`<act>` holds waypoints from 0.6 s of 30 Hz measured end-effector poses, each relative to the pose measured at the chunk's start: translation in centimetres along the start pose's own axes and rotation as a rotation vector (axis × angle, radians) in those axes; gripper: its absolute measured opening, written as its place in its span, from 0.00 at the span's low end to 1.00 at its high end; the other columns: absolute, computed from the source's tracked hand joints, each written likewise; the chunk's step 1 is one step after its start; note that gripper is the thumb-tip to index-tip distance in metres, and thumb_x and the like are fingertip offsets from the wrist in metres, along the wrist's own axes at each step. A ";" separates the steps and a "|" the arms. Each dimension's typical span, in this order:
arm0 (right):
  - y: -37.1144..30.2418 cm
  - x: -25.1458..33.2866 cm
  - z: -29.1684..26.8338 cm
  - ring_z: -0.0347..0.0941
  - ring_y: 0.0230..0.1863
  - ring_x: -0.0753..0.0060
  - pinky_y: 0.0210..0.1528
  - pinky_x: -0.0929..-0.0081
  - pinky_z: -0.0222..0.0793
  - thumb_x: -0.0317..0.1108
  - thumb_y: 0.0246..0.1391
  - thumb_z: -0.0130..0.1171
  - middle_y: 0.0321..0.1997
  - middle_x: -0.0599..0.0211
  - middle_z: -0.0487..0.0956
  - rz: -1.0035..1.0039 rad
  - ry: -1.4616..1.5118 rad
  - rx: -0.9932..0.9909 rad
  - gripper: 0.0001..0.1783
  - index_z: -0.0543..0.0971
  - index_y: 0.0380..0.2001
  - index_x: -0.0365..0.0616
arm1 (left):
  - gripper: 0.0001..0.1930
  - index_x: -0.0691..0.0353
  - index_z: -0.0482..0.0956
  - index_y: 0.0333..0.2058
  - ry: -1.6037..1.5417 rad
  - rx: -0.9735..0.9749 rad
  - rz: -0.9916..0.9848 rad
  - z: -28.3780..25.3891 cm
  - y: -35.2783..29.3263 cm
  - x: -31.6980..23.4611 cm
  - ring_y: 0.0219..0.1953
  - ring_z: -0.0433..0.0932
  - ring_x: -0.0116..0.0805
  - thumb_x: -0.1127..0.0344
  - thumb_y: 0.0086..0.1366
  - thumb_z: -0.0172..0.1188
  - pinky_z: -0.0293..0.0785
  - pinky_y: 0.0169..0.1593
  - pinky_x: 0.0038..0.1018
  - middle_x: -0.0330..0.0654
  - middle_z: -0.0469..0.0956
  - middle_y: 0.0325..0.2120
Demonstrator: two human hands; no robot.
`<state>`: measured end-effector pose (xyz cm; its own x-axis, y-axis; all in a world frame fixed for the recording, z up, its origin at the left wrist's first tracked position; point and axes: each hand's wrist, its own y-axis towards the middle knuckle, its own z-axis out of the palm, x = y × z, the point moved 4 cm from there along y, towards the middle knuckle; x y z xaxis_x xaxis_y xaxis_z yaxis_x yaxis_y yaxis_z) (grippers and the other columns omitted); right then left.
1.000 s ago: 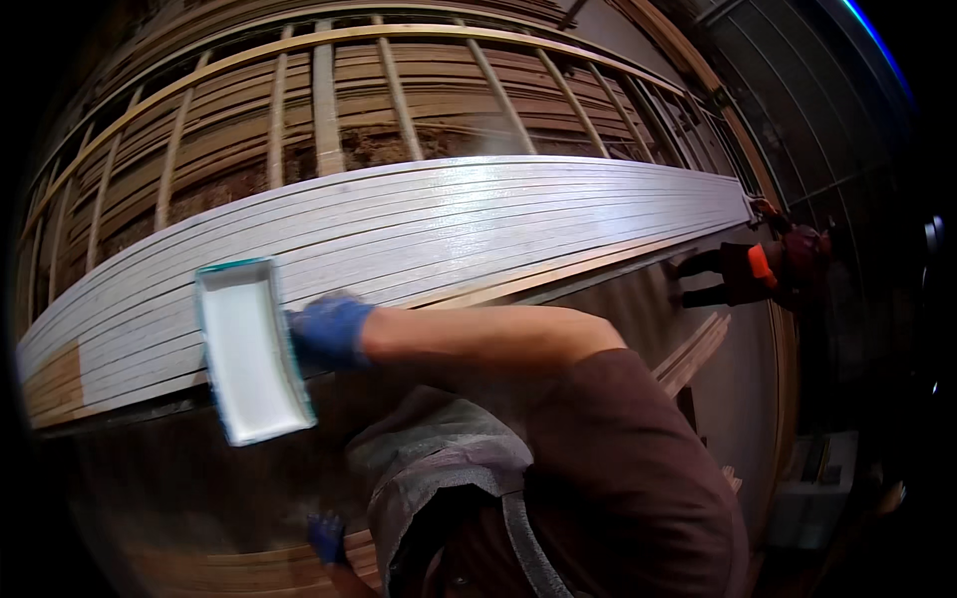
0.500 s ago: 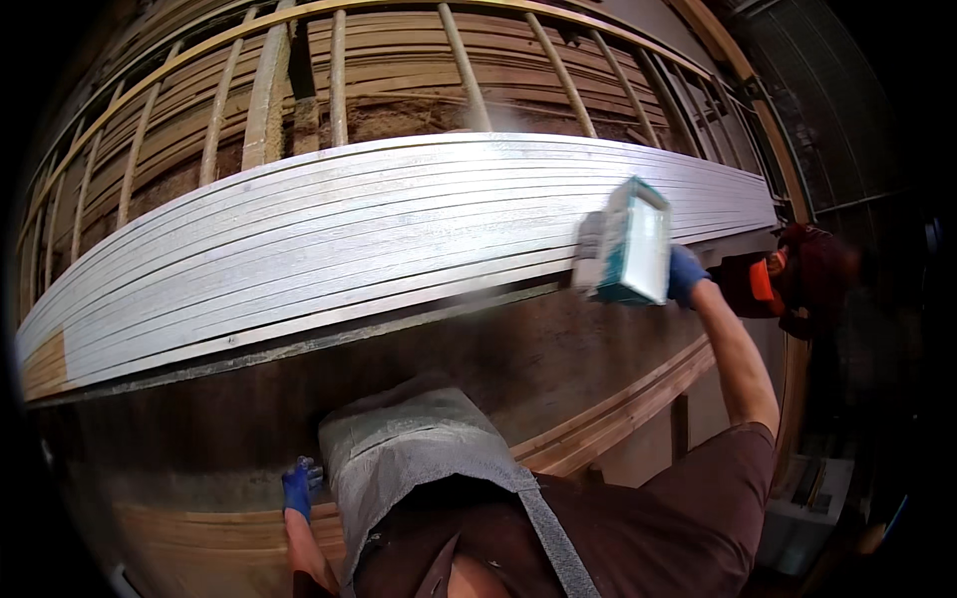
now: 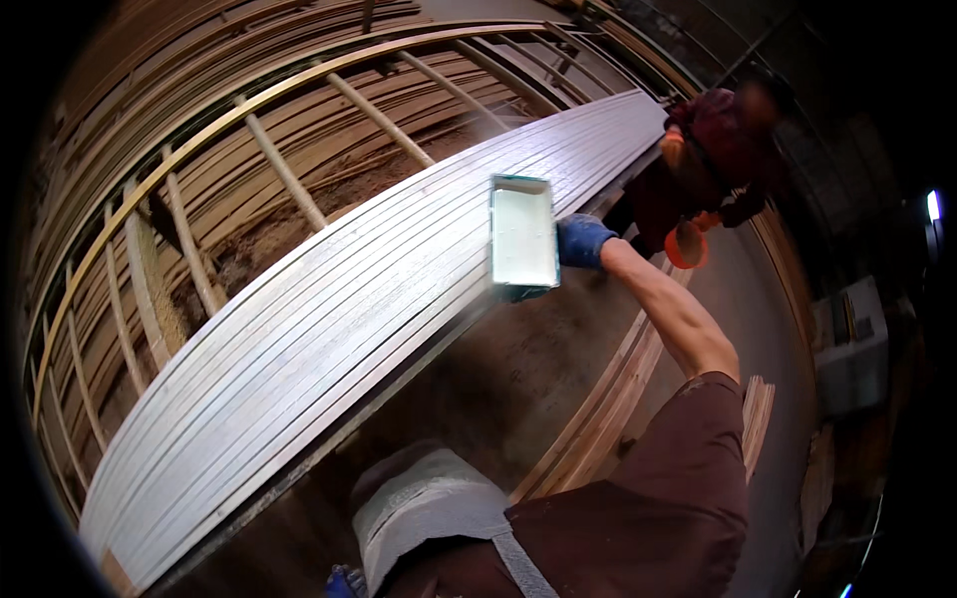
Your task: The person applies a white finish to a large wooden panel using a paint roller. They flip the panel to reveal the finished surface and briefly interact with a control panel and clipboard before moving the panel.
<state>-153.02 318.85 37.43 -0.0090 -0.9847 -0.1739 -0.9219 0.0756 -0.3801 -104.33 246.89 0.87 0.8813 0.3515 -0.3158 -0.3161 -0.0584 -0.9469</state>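
My right hand (image 3: 586,241), in a blue glove, is closed on the side of a rectangular box-shaped container (image 3: 524,234) with teal edges and a white inside. It hangs over the near part of a row of long white-coated boards (image 3: 379,289) laid side by side; whether it touches them I cannot tell. At the lower edge, by my grey apron (image 3: 429,503), only a bit of my blue-gloved left hand (image 3: 344,581) shows. Its fingers are too cut off and dim to read, and it is well apart from the boards.
Beyond the boards runs a wooden rack with round rungs (image 3: 284,169), with stacked bare planks (image 3: 214,214) behind it. Another person (image 3: 713,149) in dark red stands at the boards' far end near an orange container (image 3: 686,245). Bare wooden strips (image 3: 608,399) lie right of my apron.
The view has turned, so the boards now slant up to the right. My right hand and the container appear further left; my left hand has slipped mostly out of the lower edge.
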 end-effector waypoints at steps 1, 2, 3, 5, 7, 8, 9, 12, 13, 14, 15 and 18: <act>-0.4 0.0 0.0 0.80 0.41 0.48 0.44 0.58 0.75 0.47 0.50 0.55 0.36 0.48 0.82 -0.002 0.030 0.026 0.19 0.84 0.35 0.45 | 0.24 0.57 0.69 0.58 -0.058 -0.003 -0.098 0.7 0.0 -0.3 0.48 0.77 0.46 0.49 0.69 0.49 0.72 0.50 0.48 0.47 0.78 0.42; -0.7 0.0 0.8 0.80 0.41 0.48 0.44 0.58 0.75 0.47 0.49 0.55 0.36 0.48 0.82 -0.012 0.032 0.012 0.19 0.84 0.35 0.45 | 0.18 0.51 0.73 0.47 -0.129 0.066 -0.086 0.5 2.1 -1.1 0.36 0.75 0.42 0.46 0.68 0.50 0.72 0.39 0.42 0.42 0.77 0.34; -0.3 -0.4 0.9 0.80 0.41 0.48 0.43 0.57 0.75 0.46 0.49 0.55 0.36 0.48 0.82 -0.037 0.022 -0.014 0.19 0.84 0.34 0.44 | 0.15 0.45 0.76 0.36 -0.220 0.137 -0.067 1.3 5.2 -2.0 0.24 0.74 0.39 0.43 0.67 0.51 0.71 0.28 0.36 0.37 0.76 0.25; 0.0 0.3 -0.6 0.79 0.41 0.47 0.44 0.57 0.75 0.45 0.47 0.58 0.36 0.49 0.82 -0.172 -0.011 0.001 0.17 0.84 0.34 0.44 | 0.15 0.47 0.75 0.40 -0.153 -0.063 -0.082 1.0 8.8 -2.8 0.28 0.77 0.40 0.45 0.68 0.51 0.74 0.34 0.35 0.40 0.79 0.27; 1.4 -4.8 2.6 0.79 0.41 0.46 0.45 0.57 0.74 0.42 0.45 0.61 0.36 0.49 0.82 -0.229 -0.024 -0.047 0.15 0.84 0.33 0.46 | 0.18 0.48 0.73 0.45 -0.006 -0.105 0.102 3.8 8.3 -6.1 0.34 0.80 0.42 0.44 0.68 0.50 0.76 0.40 0.38 0.44 0.82 0.34; 1.7 -6.0 2.8 0.78 0.41 0.45 0.45 0.57 0.74 0.41 0.43 0.63 0.36 0.49 0.82 -0.283 -0.040 -0.063 0.14 0.84 0.33 0.47 | 0.18 0.50 0.73 0.46 -0.021 -0.086 0.130 7.3 6.0 -8.6 0.37 0.81 0.43 0.44 0.69 0.50 0.75 0.43 0.40 0.44 0.82 0.37; 1.7 -7.1 2.1 0.78 0.41 0.46 0.45 0.57 0.74 0.40 0.42 0.64 0.36 0.49 0.82 -0.271 -0.002 -0.071 0.14 0.83 0.33 0.47 | 0.19 0.51 0.73 0.46 -0.049 -0.072 0.164 9.4 3.7 -9.1 0.39 0.81 0.44 0.44 0.69 0.49 0.75 0.45 0.42 0.45 0.82 0.40; 4.8 -17.8 5.0 0.78 0.41 0.47 0.44 0.59 0.74 0.40 0.40 0.66 0.37 0.48 0.81 -0.205 -0.007 -0.194 0.15 0.82 0.33 0.47 | 0.21 0.53 0.71 0.51 -0.243 -0.029 0.051 8.7 7.6 -4.2 0.43 0.81 0.47 0.45 0.69 0.49 0.75 0.48 0.44 0.47 0.80 0.46; 5.9 -20.9 6.0 0.79 0.40 0.51 0.44 0.58 0.73 0.39 0.44 0.64 0.35 0.53 0.83 -0.320 -0.246 -0.152 0.12 0.82 0.30 0.45 | 0.21 0.52 0.71 0.53 -0.331 -0.056 0.025 10.5 7.7 -1.5 0.44 0.81 0.48 0.47 0.70 0.48 0.75 0.48 0.44 0.49 0.79 0.47; 7.8 -21.2 6.0 0.80 0.40 0.56 0.44 0.57 0.75 0.46 0.51 0.61 0.41 0.55 0.82 -0.034 0.215 0.050 0.19 0.80 0.41 0.45 | 0.21 0.52 0.70 0.55 -0.454 -0.154 0.014 11.0 6.1 1.5 0.44 0.80 0.49 0.48 0.71 0.47 0.75 0.48 0.44 0.50 0.78 0.48; 7.8 -21.5 6.2 0.79 0.40 0.56 0.44 0.57 0.75 0.46 0.51 0.61 0.42 0.55 0.82 -0.023 0.293 0.032 0.19 0.79 0.41 0.45 | 0.21 0.54 0.68 0.58 -0.536 0.051 0.059 12.9 5.8 4.0 0.44 0.80 0.51 0.52 0.72 0.46 0.76 0.48 0.43 0.52 0.76 0.52; 7.5 -20.2 7.9 0.79 0.43 0.56 0.45 0.57 0.75 0.48 0.52 0.59 0.44 0.55 0.81 -0.160 0.417 -0.026 0.21 0.78 0.44 0.45 | 0.18 0.62 0.75 0.51 0.037 0.175 0.271 18.8 3.3 6.0 0.39 0.82 0.39 0.56 0.70 0.52 0.78 0.44 0.34 0.44 0.80 0.42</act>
<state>-156.67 340.60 30.88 -0.0163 -0.9632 0.2681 -0.9336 -0.0813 -0.3489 -106.72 266.40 -3.06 0.7684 0.3103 -0.5597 -0.5933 0.0175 -0.8048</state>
